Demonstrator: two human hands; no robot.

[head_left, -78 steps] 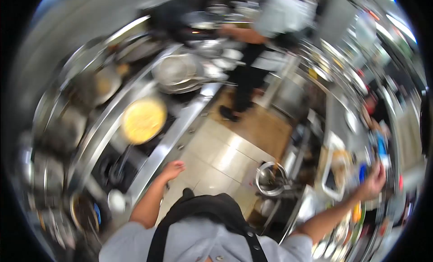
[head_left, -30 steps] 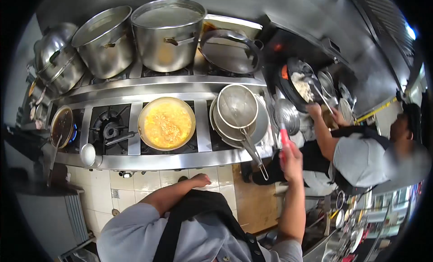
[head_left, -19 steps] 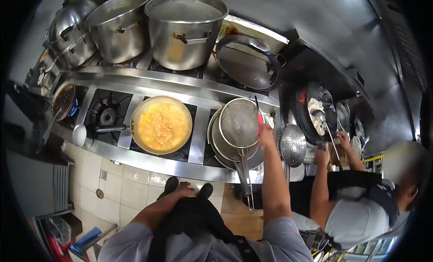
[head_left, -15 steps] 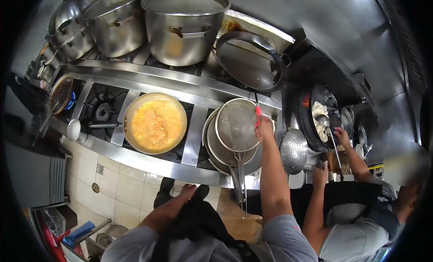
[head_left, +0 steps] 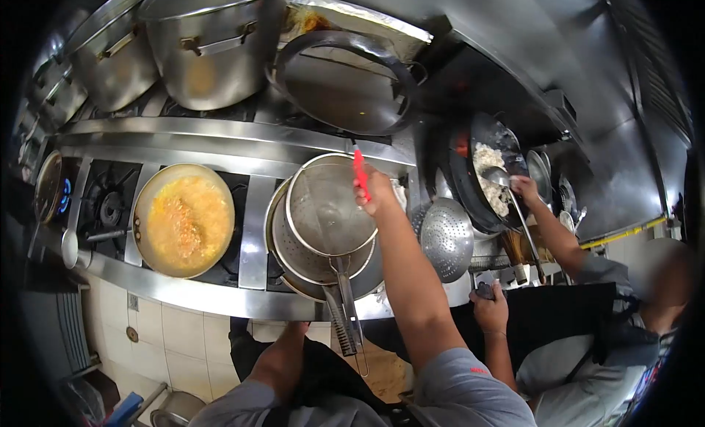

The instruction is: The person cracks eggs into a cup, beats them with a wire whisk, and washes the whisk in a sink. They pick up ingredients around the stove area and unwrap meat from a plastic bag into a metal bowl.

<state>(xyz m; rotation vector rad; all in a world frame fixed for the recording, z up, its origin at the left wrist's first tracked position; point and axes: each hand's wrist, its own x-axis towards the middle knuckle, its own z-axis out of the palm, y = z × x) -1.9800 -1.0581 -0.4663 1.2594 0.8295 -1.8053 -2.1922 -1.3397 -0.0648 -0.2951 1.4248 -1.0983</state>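
Observation:
My right hand (head_left: 377, 192) is closed round the red handle of a utensil (head_left: 360, 176), whose thin dark end points toward the back of the stove; its kind does not show. Below this hand, a round mesh strainer (head_left: 330, 207) rests over a perforated colander in a stack of pans. My left hand (head_left: 299, 328) hangs low at the stove's front edge, its fingers hidden. To the left, a frying pan (head_left: 229, 221) holds a yellow-orange mixture with a browner patch of small bits.
Large steel pots (head_left: 213, 67) and a wok (head_left: 345, 96) stand along the back. A small pan (head_left: 48, 185) sits over a blue flame. At right, a co-worker's hand (head_left: 524, 188) holds a ladle (head_left: 496, 176) in a wok of pale food. A perforated skimmer (head_left: 446, 240) lies nearer me.
The view has swung to the right, so the stove things appear further left. My right hand still grips the red handle, now more upright. My left hand has dropped slightly lower.

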